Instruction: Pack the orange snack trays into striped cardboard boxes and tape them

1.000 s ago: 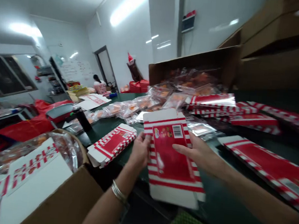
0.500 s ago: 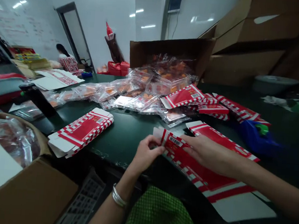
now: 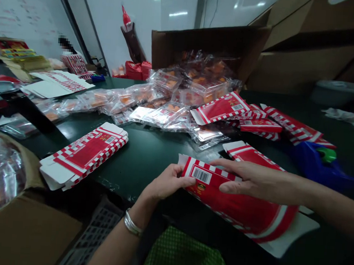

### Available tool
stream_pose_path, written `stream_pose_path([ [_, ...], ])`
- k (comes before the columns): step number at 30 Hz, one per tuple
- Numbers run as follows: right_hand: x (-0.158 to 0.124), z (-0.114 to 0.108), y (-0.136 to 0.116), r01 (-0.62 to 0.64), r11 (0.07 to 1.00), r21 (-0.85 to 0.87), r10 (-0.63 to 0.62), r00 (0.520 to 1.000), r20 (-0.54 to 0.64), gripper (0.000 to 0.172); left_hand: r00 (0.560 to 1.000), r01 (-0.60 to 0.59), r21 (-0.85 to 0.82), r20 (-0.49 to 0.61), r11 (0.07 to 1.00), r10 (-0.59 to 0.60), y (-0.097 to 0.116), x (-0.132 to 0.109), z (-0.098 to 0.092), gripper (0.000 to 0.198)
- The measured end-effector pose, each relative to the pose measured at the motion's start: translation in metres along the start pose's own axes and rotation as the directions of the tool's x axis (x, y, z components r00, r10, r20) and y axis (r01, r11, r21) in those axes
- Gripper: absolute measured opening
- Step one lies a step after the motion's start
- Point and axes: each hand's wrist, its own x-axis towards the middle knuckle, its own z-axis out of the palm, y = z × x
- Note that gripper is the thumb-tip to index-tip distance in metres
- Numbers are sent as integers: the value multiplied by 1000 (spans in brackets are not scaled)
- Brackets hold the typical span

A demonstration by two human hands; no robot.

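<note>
Since the earliest frame, the red-and-white striped cardboard carton has swung from standing upright between the hands to lying aslant, running from the centre toward the lower right; my view has also turned rightward.

I have both hands on it. The left hand is narrow, pinching the upper-left corner beside the white end flap. The right hand holds the upper long side, thumb on the red face and forefinger stretched along the edge; its other fingertips are hidden from me.

I judge this to be the opening-out of the carton — its face bows near the far end. The next move, I would say, calls for a steady right hand while the left works the flap, without creasing the corner.

As for print, I can make out a black-and-white barcode near the left thumb, and a small dark emblem below it, too small to read. The flat stack of matching striped cartons at left of the frame bears a barcode too. Red writing on the white wall, upper left, is illegible to me. Clear plastic packs with orange contents lie across the dark green counter — I can read no brand there.
</note>
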Motion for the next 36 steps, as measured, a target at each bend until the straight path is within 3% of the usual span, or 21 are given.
stream_pose_path([
  [3,-1,4,9,-91,975,202,35,963,266,44,997,67,-71,-32,995,-69,-3,9,1,29],
  [5,-4,5,19,-225,886,407,80,936,343,37,991,87,-113,-88,990,-97,-3,15,-3,26],
  [8,-16,0,31,-373,674,638,220,925,309,34,951,-54,-142,-310,988,7,0,16,-12,19],
  [10,-26,-7,35,-384,590,710,302,921,248,33,860,-197,-144,-501,970,100,-2,6,-10,21],
  [11,-31,-9,35,-388,568,726,322,916,239,34,816,-231,-158,-568,960,103,-5,0,-3,26],
  [12,-36,-9,33,-392,557,733,333,913,235,38,803,-222,-204,-593,953,61,-10,-6,7,33],
  [13,-39,-6,31,-387,561,732,339,914,223,43,816,-196,-260,-578,946,11,-16,-12,22,41],
  [15,-42,6,24,-329,630,704,335,932,136,54,915,-83,-420,-391,904,-97,-28,-18,56,61],
  [17,-41,21,16,-223,739,635,293,956,-5,63,965,-111,-435,-262,894,-8,-35,-17,85,74],
  [19,-41,31,9,-151,798,583,248,965,-89,72,956,-179,-354,-283,918,78,-34,-15,98,75],
  [22,-46,32,9,-125,719,684,234,970,-69,73,921,-209,-169,-366,963,136,-27,-18,92,81],
  [26,-57,37,25,-156,499,853,203,977,60,62,940,-174,-14,-300,985,162,-22,-37,83,95],
  [31,-59,76,29,-15,302,953,172,984,-39,52,963,-118,137,-226,984,147,-25,-62,89,87],
  [33,-62,87,24,7,256,967,197,979,-59,47,965,-90,173,-227,981,128,-23,-67,83,87],
  [36,-68,93,19,-2,197,980,201,979,-39,41,965,-44,226,-242,973,100,-19,-68,67,71],
])
